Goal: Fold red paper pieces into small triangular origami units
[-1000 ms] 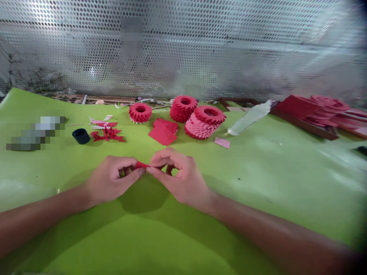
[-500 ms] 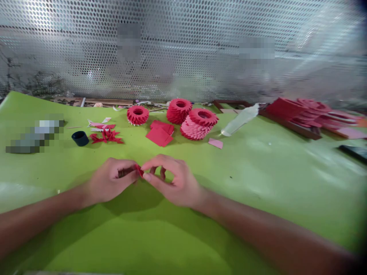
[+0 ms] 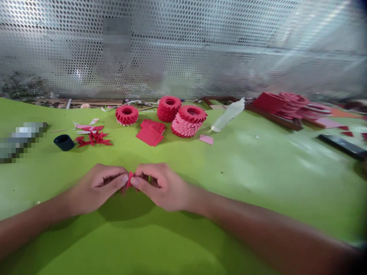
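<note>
A small folded piece of red paper (image 3: 130, 180) is pinched between my two hands above the green tabletop (image 3: 160, 248). My left hand (image 3: 96, 187) grips its left side with thumb and fingers. On its right side, the thumb and forefinger of my right hand (image 3: 162, 187) press on it; fingertips cover much of the paper. Beyond my hands lies a stack of red paper pieces (image 3: 150, 133). Several folded red paper pieces (image 3: 94, 139) lie in a heap further left, with pink and white folded pieces (image 3: 87, 127) behind them.
Ring-shaped folded-paper stacks stand at the back: a red one (image 3: 127, 115), another red one (image 3: 169, 109) and a pink-and-red one (image 3: 189, 121). A dark cylinder (image 3: 64, 143) is at left. Right are a glue bottle (image 3: 228, 115), a pink scrap (image 3: 206, 139) and a dark flat object (image 3: 342, 147).
The red paper has been turned from lying sideways to a small upright fold between my fingertips. My right hand has come nearer to my left. The view has shifted right.
</note>
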Available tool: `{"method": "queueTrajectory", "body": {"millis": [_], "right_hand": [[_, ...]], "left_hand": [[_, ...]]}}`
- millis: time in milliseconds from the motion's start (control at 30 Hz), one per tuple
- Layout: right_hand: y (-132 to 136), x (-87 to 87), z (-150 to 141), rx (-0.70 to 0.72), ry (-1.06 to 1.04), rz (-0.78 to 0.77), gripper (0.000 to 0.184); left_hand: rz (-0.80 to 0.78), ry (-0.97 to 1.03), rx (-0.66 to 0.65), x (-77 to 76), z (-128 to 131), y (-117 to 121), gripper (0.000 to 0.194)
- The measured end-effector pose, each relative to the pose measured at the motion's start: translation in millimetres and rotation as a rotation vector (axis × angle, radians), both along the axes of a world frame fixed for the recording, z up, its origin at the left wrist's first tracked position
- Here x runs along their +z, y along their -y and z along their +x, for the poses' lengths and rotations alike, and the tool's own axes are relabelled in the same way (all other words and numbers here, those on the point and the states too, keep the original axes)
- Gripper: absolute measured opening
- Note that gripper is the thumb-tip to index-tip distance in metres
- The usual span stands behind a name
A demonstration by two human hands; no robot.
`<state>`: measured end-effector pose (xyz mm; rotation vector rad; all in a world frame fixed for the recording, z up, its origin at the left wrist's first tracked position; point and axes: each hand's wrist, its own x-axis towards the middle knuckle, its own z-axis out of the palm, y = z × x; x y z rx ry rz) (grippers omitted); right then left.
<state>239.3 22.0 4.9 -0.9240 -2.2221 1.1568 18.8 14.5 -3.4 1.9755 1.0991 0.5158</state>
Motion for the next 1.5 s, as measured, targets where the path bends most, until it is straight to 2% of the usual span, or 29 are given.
{"method": "queueTrajectory", "body": {"millis": [67,267,467,600,700,800,933,1100,1233,1400,1500], "right_hand": [[-1,-2.0,0,-0.024,0.006,0.038,0.029],[-3,-1.7,1,-0.061,0.049,0.116,0.030],[-3,2.5,3,0.047,0.156,0.105,0.037],[-3,3.6,3,0.056,0.192,0.123,0.035],[-2,1.5,2,0.067,0.192,0.198,0.035],[-2,-1.1,1,0.084,0.155,0.288,0.032],[-1,0.0,3,0.074,0.096,0.255,0.035],[-2,3.2,8,0.077,0.145,0.183,0.032],[0,3.5,8,0.067,0.172,0.212,0.031],[-8,4.6,12,0.037,0.201,0.142,0.037],[-26,2.1,20,-0.079,0.220,0.174,0.039]], "left_hand": [[-0.016,0.014,0.015,-1.1,-1,1,0.052],[-0.016,-0.058,0.016,0.1,0,3,0.039],[0.014,-0.090,-0.090,2.0,2,3,0.036],[0.085,-0.127,-0.131,0.3,3,5,0.034],[0.151,-0.165,-0.154,-1.1,2,7,0.034],[0.144,-0.188,-0.154,-1.0,2,8,0.034],[0.135,-0.172,-0.160,-0.8,3,7,0.036],[0.147,-0.190,-0.092,-2.4,1,6,0.041],[0.135,-0.183,-0.102,-2.7,1,8,0.040],[0.077,-0.163,-0.094,1.0,4,6,0.040],[0.045,-0.175,0.060,3.0,-2,-3,0.042]]}}
